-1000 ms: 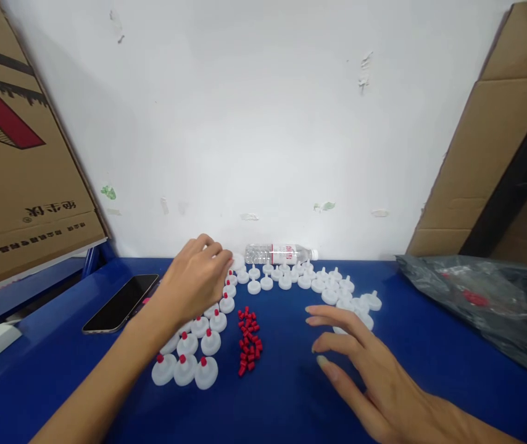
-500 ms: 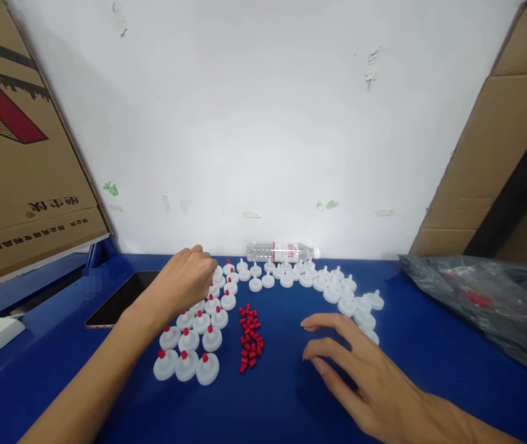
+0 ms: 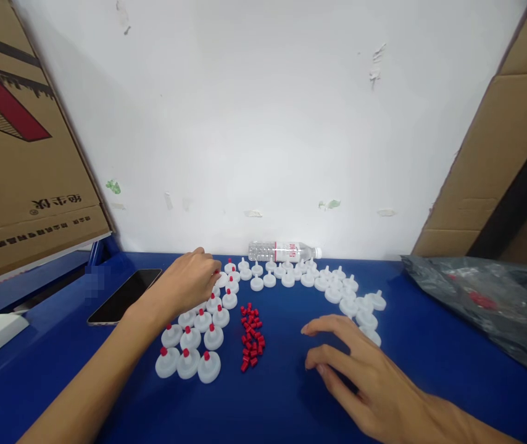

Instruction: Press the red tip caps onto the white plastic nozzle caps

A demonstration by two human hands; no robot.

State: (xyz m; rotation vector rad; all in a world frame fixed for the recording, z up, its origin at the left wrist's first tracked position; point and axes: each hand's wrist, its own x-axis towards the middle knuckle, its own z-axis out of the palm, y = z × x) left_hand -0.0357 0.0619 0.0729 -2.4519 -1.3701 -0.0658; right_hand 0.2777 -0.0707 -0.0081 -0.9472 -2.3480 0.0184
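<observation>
My left hand [image 3: 193, 279] reaches to the back of a group of white round lids with spouts, its fingers curled down and mostly hidden. A red-tipped white lid [image 3: 221, 279] shows right beside its fingertips; what the fingers pinch is hidden. In rows toward me stand several more white lids with red caps, such as the front one [image 3: 208, 367]. Loose small red caps [image 3: 252, 338] lie in a strip mid-table. My right hand [image 3: 356, 370] hovers at the right, fingers apart and bent, holding nothing. White lids without red caps [image 3: 334, 292] form an arc beyond it.
A clear plastic bottle [image 3: 284, 251] lies along the white wall. A phone [image 3: 124, 297] rests left of my left forearm. At the right is a dark plastic bag [image 3: 481, 308] with red pieces on it. Cardboard [image 3: 27, 185] stands at the left.
My left hand stays over the back of the group, shifting only slightly, and a red tip now shows by its fingers. My right hand has hardly moved; the view shifts a little.
</observation>
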